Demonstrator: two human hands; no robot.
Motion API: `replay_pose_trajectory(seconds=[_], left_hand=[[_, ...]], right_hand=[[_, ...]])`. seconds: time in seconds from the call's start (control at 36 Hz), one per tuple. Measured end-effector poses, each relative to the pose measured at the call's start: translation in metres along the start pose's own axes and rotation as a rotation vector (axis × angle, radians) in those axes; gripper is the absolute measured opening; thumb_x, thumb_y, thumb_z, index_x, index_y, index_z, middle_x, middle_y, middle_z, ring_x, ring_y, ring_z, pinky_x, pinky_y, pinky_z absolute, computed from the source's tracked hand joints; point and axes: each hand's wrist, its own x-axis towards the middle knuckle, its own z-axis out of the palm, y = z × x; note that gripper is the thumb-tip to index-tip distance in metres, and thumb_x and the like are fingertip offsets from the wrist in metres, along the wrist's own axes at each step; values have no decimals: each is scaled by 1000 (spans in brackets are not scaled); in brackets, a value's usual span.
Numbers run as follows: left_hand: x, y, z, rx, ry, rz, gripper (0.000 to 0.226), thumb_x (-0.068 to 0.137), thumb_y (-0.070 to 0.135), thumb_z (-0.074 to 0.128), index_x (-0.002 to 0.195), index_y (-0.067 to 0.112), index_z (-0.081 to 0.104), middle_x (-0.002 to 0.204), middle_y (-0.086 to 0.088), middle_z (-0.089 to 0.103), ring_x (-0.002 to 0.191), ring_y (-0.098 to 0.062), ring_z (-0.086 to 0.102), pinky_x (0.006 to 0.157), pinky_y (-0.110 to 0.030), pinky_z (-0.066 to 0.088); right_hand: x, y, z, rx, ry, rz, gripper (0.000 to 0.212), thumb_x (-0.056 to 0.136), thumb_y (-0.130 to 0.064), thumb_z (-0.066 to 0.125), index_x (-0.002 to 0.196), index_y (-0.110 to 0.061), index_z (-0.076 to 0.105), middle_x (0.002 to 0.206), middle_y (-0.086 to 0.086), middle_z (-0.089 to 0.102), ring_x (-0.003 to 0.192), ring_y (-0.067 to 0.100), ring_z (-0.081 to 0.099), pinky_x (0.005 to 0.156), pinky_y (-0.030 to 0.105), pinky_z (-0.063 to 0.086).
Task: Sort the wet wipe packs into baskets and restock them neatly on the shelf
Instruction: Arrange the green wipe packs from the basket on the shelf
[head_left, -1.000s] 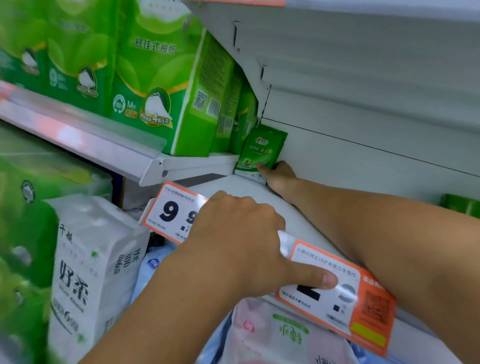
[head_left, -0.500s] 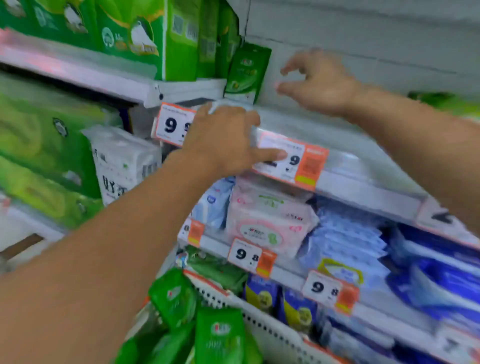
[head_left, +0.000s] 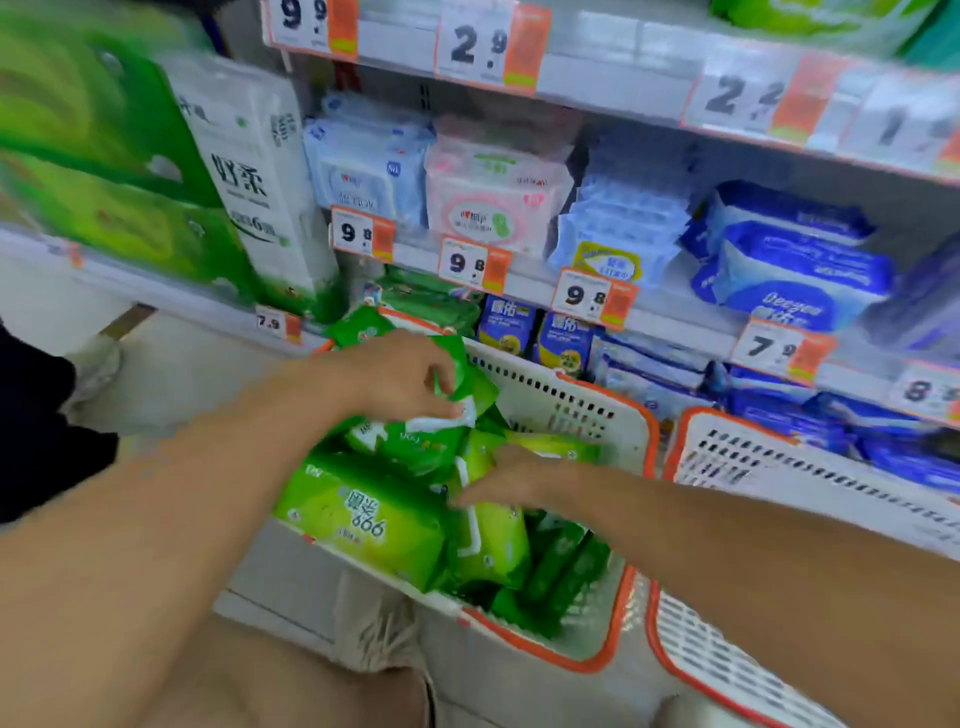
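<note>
A white basket with an orange rim (head_left: 613, 410) sits in front of me, filled with several green wet wipe packs. My left hand (head_left: 400, 379) is over its far side and pinches a small green pack (head_left: 462, 384) by its edge. My right hand (head_left: 514, 480) reaches into the middle of the pile, fingers spread on the green packs; whether it grips one is blurred. A large green pack marked 666 (head_left: 363, 514) lies at the basket's near left.
A second white and orange basket (head_left: 737, 457) stands to the right. Shelves behind hold blue (head_left: 795, 270), pink (head_left: 493, 197) and pale blue wipe packs with orange price tags. Green and white tissue bundles (head_left: 249, 171) fill the left shelf. Another person's dark trousers and shoe are at far left.
Both hands have come down from the upper shelf edge into the basket. The view has swung downward. My left hand now pinches a green pack.
</note>
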Motion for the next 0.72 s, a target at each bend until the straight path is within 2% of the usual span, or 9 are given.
replay_pose_trajectory(seconds=[0.08,0.17,0.25,0.33,0.44,0.56,0.61,0.67,0.72], left_hand=[[-2,4,-12,-3,79,28,35,87,45,70,113,22,68,106,1,69,81,-13,55,76,-22,41],[-15,0,-15,-51,-7,45,37,86,50,69,114,27,67,103,6,68,81,-9,59,77,-24,44],[-29,-8,-22,-193,-138,41,48,74,67,62,112,39,65,97,15,68,81,1,63,74,-21,46],[-33,-21,-30,-287,-126,-4,57,70,67,61,117,36,63,100,12,69,82,3,65,72,-18,48],[-32,-30,-40,-306,-20,-56,100,39,96,57,119,37,64,108,14,68,96,-4,66,80,-23,51],[-27,-14,-51,-366,105,-87,74,69,67,70,131,28,58,121,8,65,107,-8,62,86,-19,46],[-22,-1,-55,-393,172,-105,83,66,66,73,137,30,51,128,9,60,111,-9,58,93,-23,44],[-20,19,-57,-536,173,-90,102,53,76,77,141,36,44,132,13,55,113,-8,58,98,-28,46],[-19,44,-57,-796,103,22,106,46,67,83,140,36,44,136,11,55,116,-9,60,96,-39,53]], right_hand=[[30,7,34,188,143,75,111,72,-53,81,155,-7,23,157,15,33,140,33,41,110,41,44],[38,17,45,412,232,100,127,53,-55,89,153,-8,25,150,13,42,131,34,50,102,44,50],[34,21,45,464,233,119,104,52,-52,92,135,-6,48,124,12,59,104,30,61,82,38,57],[35,22,44,482,263,108,83,56,-45,92,120,-7,56,116,10,63,90,25,61,73,33,57],[22,15,27,400,290,58,93,61,-44,90,135,-6,47,125,9,55,108,27,56,81,36,56],[-21,12,-40,300,286,25,100,43,-47,94,126,-12,53,119,2,55,101,22,58,72,34,56],[-53,14,-85,253,272,-38,99,28,-47,97,116,-18,62,116,4,69,96,26,70,79,44,61],[-102,8,-124,271,198,-175,78,44,-24,98,115,-18,66,109,9,75,94,32,73,84,55,59],[-154,-4,-159,316,74,-296,67,58,-7,88,120,-11,64,111,14,74,100,36,72,89,59,55]])
